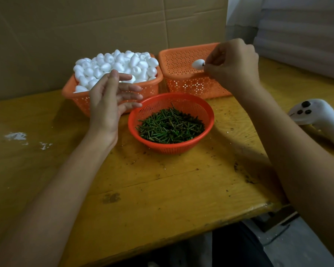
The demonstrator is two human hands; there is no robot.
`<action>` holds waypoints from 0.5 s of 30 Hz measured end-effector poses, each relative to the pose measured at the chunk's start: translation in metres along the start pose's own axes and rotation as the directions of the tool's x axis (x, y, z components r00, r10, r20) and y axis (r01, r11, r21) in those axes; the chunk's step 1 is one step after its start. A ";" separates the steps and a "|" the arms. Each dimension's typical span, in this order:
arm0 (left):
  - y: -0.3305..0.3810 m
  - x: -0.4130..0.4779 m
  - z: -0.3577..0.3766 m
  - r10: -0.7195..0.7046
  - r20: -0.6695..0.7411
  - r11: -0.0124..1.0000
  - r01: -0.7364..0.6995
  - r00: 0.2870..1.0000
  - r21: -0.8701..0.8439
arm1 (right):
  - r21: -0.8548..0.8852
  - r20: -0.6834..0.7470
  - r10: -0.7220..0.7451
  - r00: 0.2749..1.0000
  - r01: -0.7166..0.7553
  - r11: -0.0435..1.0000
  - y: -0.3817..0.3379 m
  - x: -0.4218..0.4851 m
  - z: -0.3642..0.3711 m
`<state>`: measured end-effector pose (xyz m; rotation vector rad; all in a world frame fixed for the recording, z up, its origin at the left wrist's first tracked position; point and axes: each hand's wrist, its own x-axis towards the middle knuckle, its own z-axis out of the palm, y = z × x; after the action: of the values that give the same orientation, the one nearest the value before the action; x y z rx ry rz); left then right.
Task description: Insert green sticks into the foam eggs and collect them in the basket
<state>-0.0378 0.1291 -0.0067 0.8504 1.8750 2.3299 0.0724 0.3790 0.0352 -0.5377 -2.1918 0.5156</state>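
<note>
A square orange basket [69, 89] at the back left is heaped with white foam eggs [120, 64]. A round red basket [208, 120] in the middle holds several short green sticks [171, 126]. My right hand [233, 64] hovers over the square orange basket [181, 54] at the back right and pinches the stick end of one foam egg [198, 64], which points left above that basket's inside. My left hand [112, 97] floats in front of the egg basket with its fingers straight and spread, holding nothing.
The worn yellow wooden table [143, 189] has white crumbs [15, 135] at the left. A white handheld controller [320, 120] lies at the right edge. A cardboard wall [85, 26] stands behind the baskets. The table's front edge drops off at the lower right.
</note>
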 end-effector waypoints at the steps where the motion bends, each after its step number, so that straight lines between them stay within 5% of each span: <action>1: 0.000 0.000 0.000 0.002 -0.002 1.000 -0.002 1.000 0.000 | -0.014 -0.006 -0.006 1.000 0.006 1.000 0.000 0.000 0.000; 15: -0.003 0.001 0.000 0.028 -0.004 0.999 -0.028 1.000 0.038 | -0.057 0.017 -0.034 0.999 0.035 0.998 0.000 0.001 0.000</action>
<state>-0.0398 0.1301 -0.0089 0.8817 1.9270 2.3211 0.0719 0.3794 0.0356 -0.5275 -2.2331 0.4412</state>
